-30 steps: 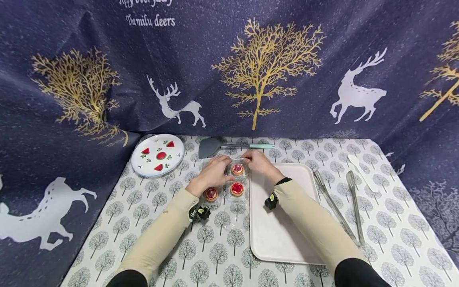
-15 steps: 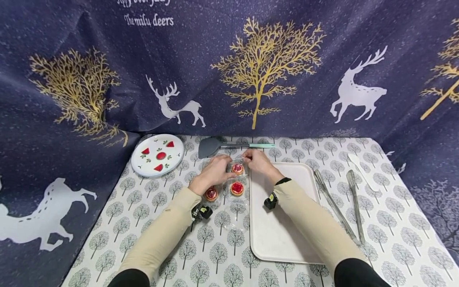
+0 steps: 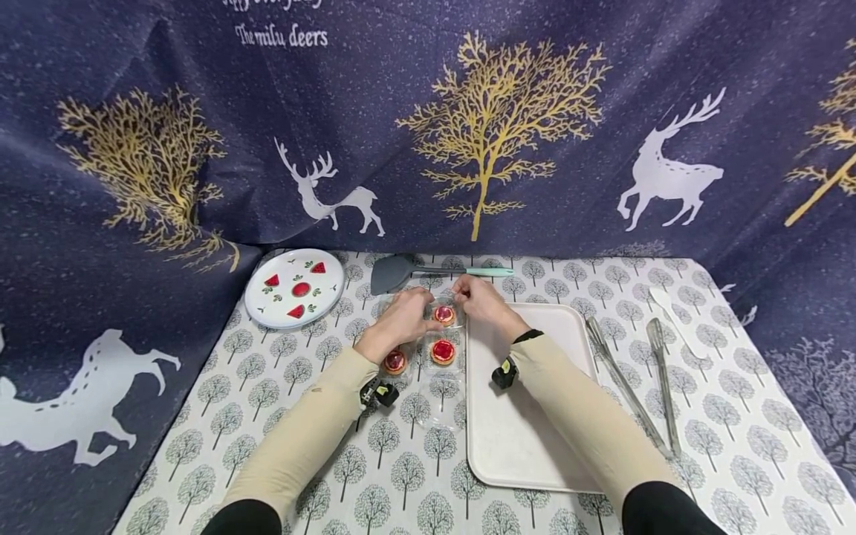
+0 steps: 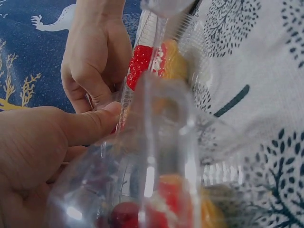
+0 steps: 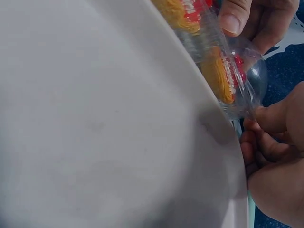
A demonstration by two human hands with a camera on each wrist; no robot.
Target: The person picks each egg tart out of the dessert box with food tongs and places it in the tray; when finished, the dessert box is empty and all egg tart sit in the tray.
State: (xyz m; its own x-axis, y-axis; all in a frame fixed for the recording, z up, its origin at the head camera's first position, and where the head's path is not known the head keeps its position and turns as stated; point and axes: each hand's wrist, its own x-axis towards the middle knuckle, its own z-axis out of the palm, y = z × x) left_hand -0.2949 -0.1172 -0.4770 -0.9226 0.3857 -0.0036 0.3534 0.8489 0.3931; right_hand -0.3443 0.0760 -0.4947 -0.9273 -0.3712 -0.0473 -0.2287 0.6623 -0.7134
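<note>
A clear plastic tart box (image 3: pixel 443 409) lies left of the tray, its cups in a column. Red-topped tarts sit in it, a far one (image 3: pixel 443 315) and a nearer one (image 3: pixel 443 352); the nearest cup holds none. Another red-topped tart (image 3: pixel 395 362) lies under clear plastic to the left, partly behind my left wrist. My left hand (image 3: pixel 403 318) reaches over the far end and holds the clear plastic, thumb along its rim in the left wrist view. At the far right corner, my right hand (image 3: pixel 483 301) pinches the plastic edge between thumb and fingers (image 5: pixel 254 126).
A cream tray (image 3: pixel 528 438) lies under my right forearm. A grey spatula (image 3: pixel 391 275) with a mint handle lies behind the hands. The watermelon-patterned plate (image 3: pixel 281 312) is back left. Metal tongs (image 3: pixel 622 383), more tongs (image 3: pixel 662 386) and a white utensil (image 3: pixel 675 319) lie right.
Both hands stay at the box's far end. My left wrist has shifted slightly right, and my right hand slightly away from me. The tarts and other items lie as before.
</note>
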